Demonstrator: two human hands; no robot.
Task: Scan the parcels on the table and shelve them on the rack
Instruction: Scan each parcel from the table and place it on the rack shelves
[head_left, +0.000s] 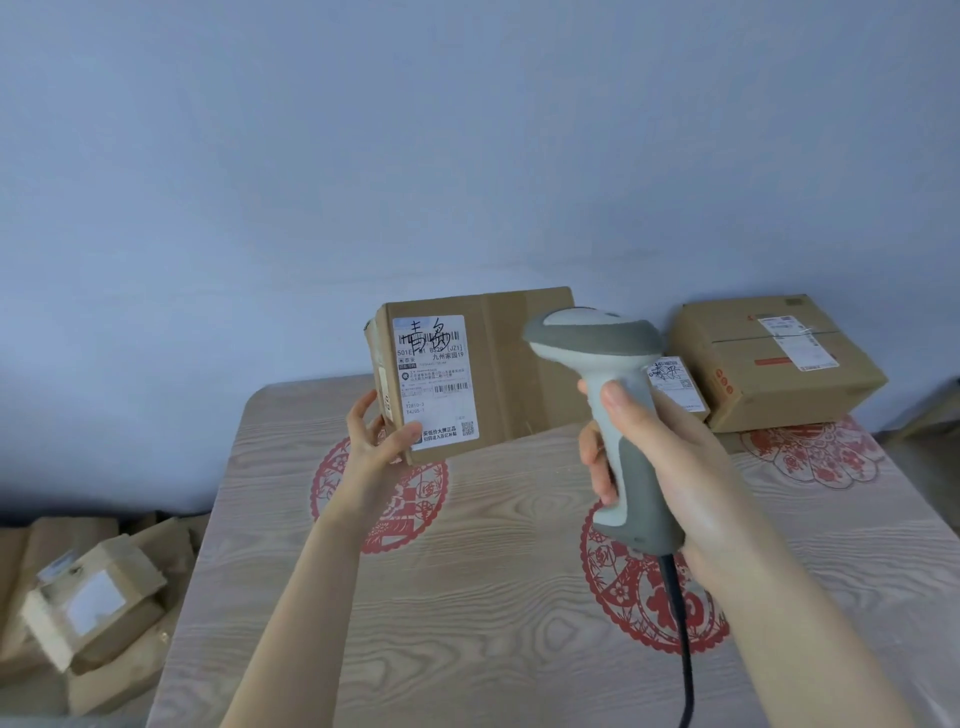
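Held parcel's label (435, 382) reads "501E", "[JZ1]", "九州家园19", "T2810-3".

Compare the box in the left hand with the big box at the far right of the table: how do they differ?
The held box is lifted off the table by the left hand, label facing the camera; the big box rests flat on the table, label on top. The held box's label bears large handwritten marks; the big box's shows none, but red printing marks its side. Both are brown cardboard with white shipping labels.

Parcel-sorting room: labelled cartons (774, 358) on table (467, 597).
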